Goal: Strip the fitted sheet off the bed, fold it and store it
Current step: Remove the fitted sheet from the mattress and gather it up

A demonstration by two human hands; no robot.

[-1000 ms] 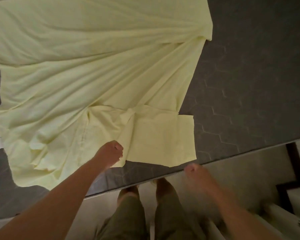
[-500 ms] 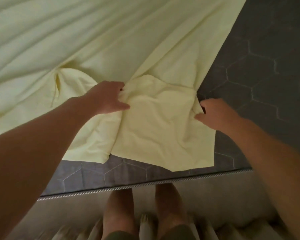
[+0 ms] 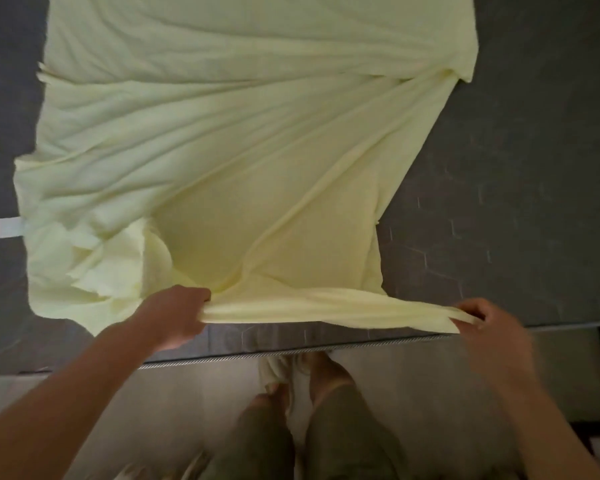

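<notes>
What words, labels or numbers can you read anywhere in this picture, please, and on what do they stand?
No text can be read.
White tag beside the left edge of the sheet, on the mattress: too small and blurred to show any print.
Sheet and mattress: no lettering visible.

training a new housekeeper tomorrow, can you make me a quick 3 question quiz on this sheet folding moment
1. True or false: the yellow sheet is already folded into a small neat square.
2. What lies under the sheet? A) a bare dark grey mattress B) a white duvet C) a wooden floor
3. How many hands grip the sheet's near edge?
Key: 1 false, it lies spread out and wrinkled. 2 A. 3 two: the left hand and the right hand hold it stretched between them.
</notes>
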